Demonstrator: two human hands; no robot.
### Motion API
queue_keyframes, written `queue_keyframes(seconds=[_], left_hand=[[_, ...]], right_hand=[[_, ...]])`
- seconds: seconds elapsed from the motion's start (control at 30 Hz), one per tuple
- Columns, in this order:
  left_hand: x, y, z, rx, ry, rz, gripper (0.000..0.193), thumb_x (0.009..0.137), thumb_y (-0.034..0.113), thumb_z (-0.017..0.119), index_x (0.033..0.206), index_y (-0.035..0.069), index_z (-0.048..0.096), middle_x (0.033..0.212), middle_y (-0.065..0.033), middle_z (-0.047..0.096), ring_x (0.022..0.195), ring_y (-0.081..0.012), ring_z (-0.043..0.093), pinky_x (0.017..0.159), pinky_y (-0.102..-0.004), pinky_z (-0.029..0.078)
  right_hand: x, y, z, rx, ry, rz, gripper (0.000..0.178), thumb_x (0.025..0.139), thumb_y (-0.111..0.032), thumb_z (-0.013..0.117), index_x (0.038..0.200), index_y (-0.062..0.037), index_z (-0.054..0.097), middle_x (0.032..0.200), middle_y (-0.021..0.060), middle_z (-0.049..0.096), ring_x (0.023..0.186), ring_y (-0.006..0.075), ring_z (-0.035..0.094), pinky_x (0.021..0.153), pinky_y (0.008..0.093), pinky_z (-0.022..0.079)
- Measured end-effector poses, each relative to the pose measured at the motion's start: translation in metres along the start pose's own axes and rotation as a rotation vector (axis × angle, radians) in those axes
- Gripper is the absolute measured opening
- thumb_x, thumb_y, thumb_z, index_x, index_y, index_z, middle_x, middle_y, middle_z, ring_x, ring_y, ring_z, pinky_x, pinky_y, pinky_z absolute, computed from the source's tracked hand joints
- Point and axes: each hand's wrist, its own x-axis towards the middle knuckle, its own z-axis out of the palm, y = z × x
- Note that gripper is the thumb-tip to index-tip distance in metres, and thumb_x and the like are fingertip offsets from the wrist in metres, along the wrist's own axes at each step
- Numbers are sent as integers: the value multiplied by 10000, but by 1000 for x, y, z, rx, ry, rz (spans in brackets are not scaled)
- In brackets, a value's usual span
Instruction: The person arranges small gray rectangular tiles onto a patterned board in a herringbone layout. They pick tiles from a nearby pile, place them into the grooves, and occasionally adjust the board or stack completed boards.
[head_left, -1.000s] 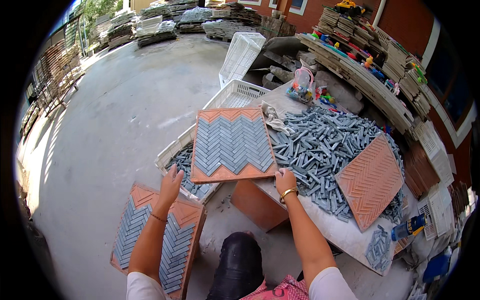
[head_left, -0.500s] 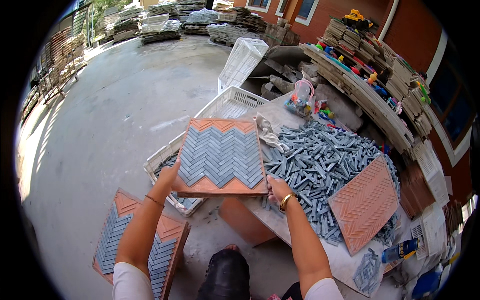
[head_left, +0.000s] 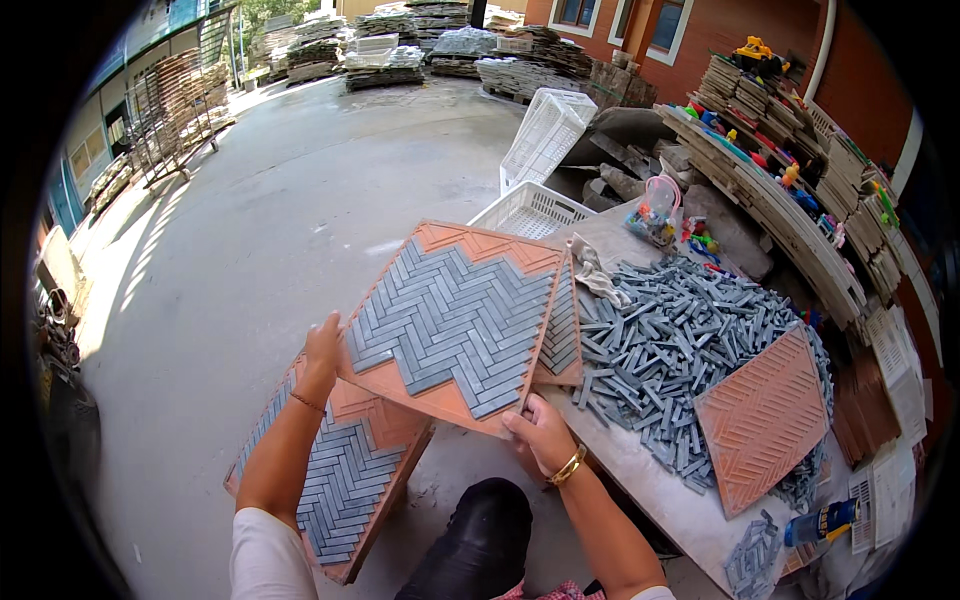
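Note:
Between both hands hangs an orange herringbone mould tray (head_left: 455, 310) set with grey stone strips, tilted. My left hand (head_left: 323, 348) grips its left edge and my right hand (head_left: 540, 434) pinches its lower right corner, thumb on top. Partly covered behind it, a second filled tray (head_left: 563, 340) shows its right side by the table. At lower left stands a stack of filled mould trays (head_left: 345, 485), overlapped by the held tray's near left corner. To the right, an orange mould tray without strips (head_left: 765, 420) leans on a heap of loose grey strips (head_left: 660, 340).
The table (head_left: 640, 510) also bears a cloth (head_left: 596, 272), a bag of toys (head_left: 657, 212), a blue bottle (head_left: 822, 522) and a small pile of strips (head_left: 755, 555). White plastic crates (head_left: 530, 212) stand behind. Stone slabs (head_left: 770, 200) are stacked at right. My knee (head_left: 475, 545) is below.
The held tray has moved left and nearer, off the second tray now visible beneath it, and has turned toward the lower-left stack. My view has shifted left.

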Motion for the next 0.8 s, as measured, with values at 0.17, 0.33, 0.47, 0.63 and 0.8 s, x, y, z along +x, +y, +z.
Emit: queue_keyframes(seconds=[0.17,0.33,0.47,0.63,0.8], left_hand=[[-50,-2,-170,-42,-61,80,472,915,322,505,878,-116,675,803,-127,675,704,-170,629,663,-266,483],[-118,-27,-307,86,79,77,463,918,299,471,900,-110,688,773,-122,678,652,-150,619,607,-264,478],[-131,-63,-350,157,156,98,390,899,263,505,790,-71,675,730,-69,646,631,-111,577,583,-257,463],[-102,-101,-349,84,147,134,313,875,199,553,663,-25,602,694,-20,603,612,-83,533,567,-247,448],[-78,-114,-339,156,116,137,352,882,224,567,604,9,559,646,11,560,583,-63,481,524,-256,404]], right_hand=[[-68,58,97,92,-404,246,255,877,-193,659,1025,-2,575,823,21,613,646,83,561,564,212,471],[-125,126,182,114,-526,399,272,890,-180,662,1052,15,562,861,28,633,696,67,589,604,202,521],[-150,165,217,125,-516,492,260,877,-141,666,1024,42,554,848,36,635,703,69,604,602,214,553],[-150,196,228,75,-429,537,241,876,-105,656,1029,55,561,862,53,651,704,83,623,577,205,537],[-140,192,231,1,-393,492,246,893,-101,635,1057,66,556,907,61,651,712,75,618,599,194,537]])
